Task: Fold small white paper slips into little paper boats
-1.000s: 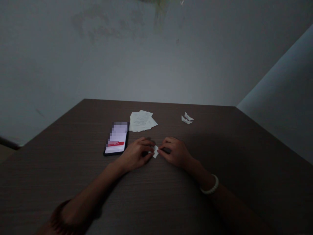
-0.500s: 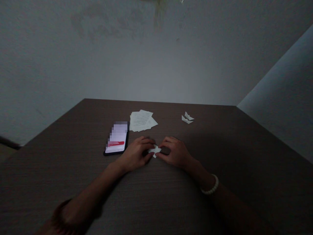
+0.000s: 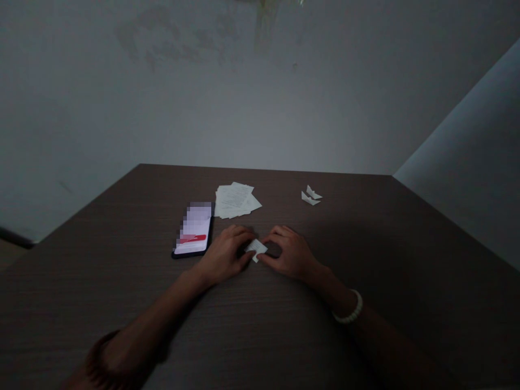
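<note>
A small folded piece of white paper [image 3: 257,248], roughly diamond-shaped, lies on the dark table between my two hands. My left hand [image 3: 228,252] grips its left side, with thumb and fingers curled at the edge. From the right, my right hand [image 3: 290,253] pinches the opposite side, thumb low and fingers above. Both fingertips touch the paper and partly cover its corners. Faint print shows on its upper face.
A phone [image 3: 194,230] with a lit screen lies left of my left hand. Behind it is a loose stack of printed paper sheets [image 3: 235,200]. Two small folded paper boats [image 3: 311,196] rest at the back right. The brown table [image 3: 260,336] meets a pale wall [image 3: 260,108].
The paper between my hands now looks flatter and more evenly diamond-shaped, where its outline was jagged before. My fingers have shifted only slightly.
</note>
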A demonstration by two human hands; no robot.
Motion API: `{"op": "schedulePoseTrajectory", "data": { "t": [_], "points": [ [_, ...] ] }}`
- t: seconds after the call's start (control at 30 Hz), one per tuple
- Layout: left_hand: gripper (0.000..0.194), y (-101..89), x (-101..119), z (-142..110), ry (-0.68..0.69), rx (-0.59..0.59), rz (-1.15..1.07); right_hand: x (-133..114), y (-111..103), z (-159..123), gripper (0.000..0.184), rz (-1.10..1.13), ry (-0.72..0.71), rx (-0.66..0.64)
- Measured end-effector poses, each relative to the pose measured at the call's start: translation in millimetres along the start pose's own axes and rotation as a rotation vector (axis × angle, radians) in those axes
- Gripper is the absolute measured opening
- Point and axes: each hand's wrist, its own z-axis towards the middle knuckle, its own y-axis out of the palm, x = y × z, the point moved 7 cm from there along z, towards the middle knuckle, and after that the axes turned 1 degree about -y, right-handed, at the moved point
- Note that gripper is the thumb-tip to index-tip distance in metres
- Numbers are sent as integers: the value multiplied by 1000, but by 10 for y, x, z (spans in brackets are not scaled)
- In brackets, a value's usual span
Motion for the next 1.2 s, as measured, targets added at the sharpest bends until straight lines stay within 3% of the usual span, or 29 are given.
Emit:
{"op": "schedulePoseTrajectory", "data": {
  "t": [0.27,0.43,0.87,1.03,1.2],
  "points": [
    [16,6,-50,-13,-56,-29,-11,73,14,-7,9,36,16,25],
    [17,50,-74,-16,-62,-46,-9,92,24,-4,18,28,14,8],
    [15,10,27,-11,-35,-58,62,70,52,-1,19,25,37,-31],
    [23,-10,58,-12,19,-120,117,58,43,-2,20,12,40,-39],
    [26,-39,29,2,-31,-161,102,60,39,4,19,8,40,-31]
  ]
}}
